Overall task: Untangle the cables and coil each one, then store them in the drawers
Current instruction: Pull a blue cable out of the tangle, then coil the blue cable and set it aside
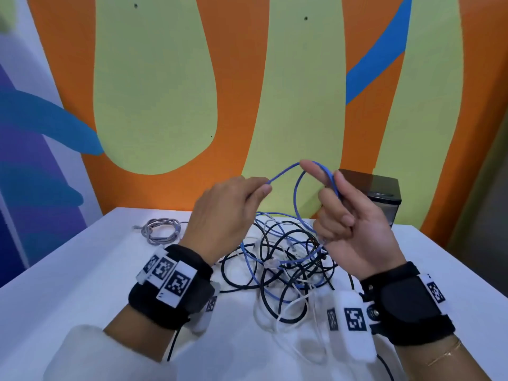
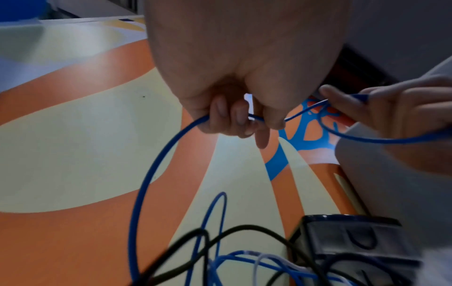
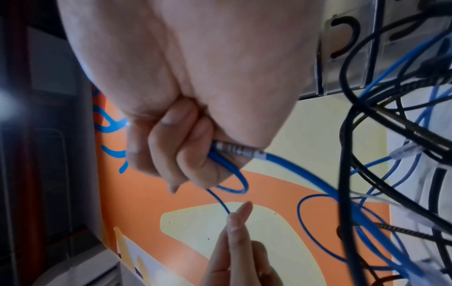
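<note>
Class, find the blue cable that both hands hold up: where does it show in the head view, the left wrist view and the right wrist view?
Head: blue cable arches centre frame, between both hands.
Left wrist: it leaves the left hand, sweeping down the left of centre.
Right wrist: its plug end sits in the right hand, mid-frame.
Shared landmark: the dark drawer box.

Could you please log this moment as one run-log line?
left hand: pinches blue cable | right hand: holds its loop | tangle: on table
</note>
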